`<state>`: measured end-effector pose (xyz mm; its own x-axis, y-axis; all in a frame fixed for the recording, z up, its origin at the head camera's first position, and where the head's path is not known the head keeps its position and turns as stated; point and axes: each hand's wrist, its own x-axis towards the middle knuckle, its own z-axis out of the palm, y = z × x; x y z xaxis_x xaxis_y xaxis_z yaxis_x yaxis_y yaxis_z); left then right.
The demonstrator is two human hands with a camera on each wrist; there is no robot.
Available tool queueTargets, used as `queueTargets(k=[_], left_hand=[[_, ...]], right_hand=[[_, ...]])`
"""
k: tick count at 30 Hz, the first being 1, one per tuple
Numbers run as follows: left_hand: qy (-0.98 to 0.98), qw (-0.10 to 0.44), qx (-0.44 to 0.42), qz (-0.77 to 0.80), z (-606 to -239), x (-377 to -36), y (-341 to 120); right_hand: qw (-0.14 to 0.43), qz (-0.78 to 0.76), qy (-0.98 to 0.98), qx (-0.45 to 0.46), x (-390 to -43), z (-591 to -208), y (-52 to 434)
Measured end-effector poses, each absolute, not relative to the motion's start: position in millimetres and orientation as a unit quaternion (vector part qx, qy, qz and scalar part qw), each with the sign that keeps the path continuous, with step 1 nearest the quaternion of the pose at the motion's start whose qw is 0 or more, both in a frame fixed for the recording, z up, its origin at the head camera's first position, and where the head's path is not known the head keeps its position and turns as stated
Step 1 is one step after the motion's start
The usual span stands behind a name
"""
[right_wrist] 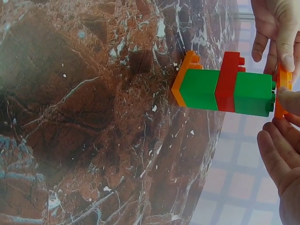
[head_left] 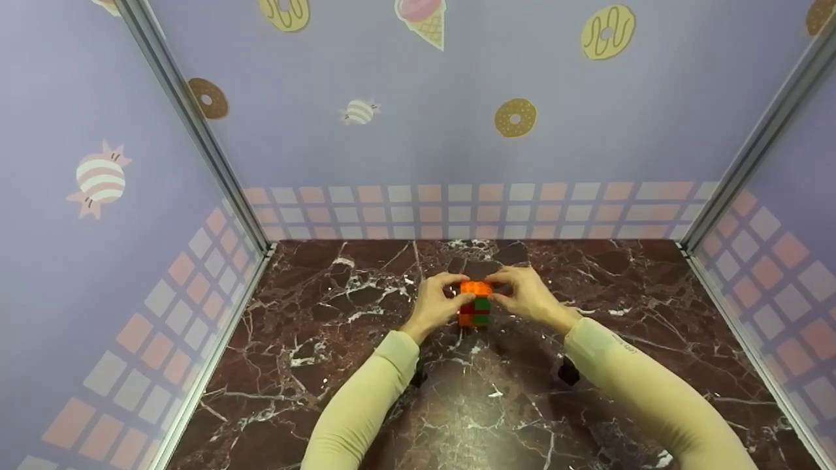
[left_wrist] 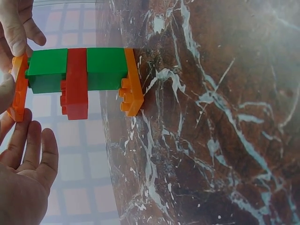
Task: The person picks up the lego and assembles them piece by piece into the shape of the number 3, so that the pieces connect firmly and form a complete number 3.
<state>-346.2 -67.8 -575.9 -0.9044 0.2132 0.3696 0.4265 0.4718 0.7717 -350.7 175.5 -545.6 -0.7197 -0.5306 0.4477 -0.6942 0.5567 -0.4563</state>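
We see the brick stack (head_left: 475, 304) standing on the marble bench (head_left: 326, 365). Our left hand (head_left: 436, 301) and right hand (head_left: 526, 295) both pinch its top orange plate (head_left: 476, 288).

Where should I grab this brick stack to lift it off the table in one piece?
Likely best: pinch the green brick just above the bottom orange plate, coming from the two open sides. The stack stands upright, and both hands, left hand and right hand, now pinch only the top orange plate, which might pull off.
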Motion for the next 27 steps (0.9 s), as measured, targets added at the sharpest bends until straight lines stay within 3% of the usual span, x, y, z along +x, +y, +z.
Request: queueTargets(k=[18, 27], left_hand=[[-0.851, 0.102, -0.178, -0.483, -581, -348, -65], [-0.845, 0.129, -0.174, -0.489, -591, -344, -67]], right_hand=[[0.112, 0.344, -0.881, 0.306, -353, -556, 173], [0.115, 0.359, -0.880, 0.289, -351, -563, 169]])
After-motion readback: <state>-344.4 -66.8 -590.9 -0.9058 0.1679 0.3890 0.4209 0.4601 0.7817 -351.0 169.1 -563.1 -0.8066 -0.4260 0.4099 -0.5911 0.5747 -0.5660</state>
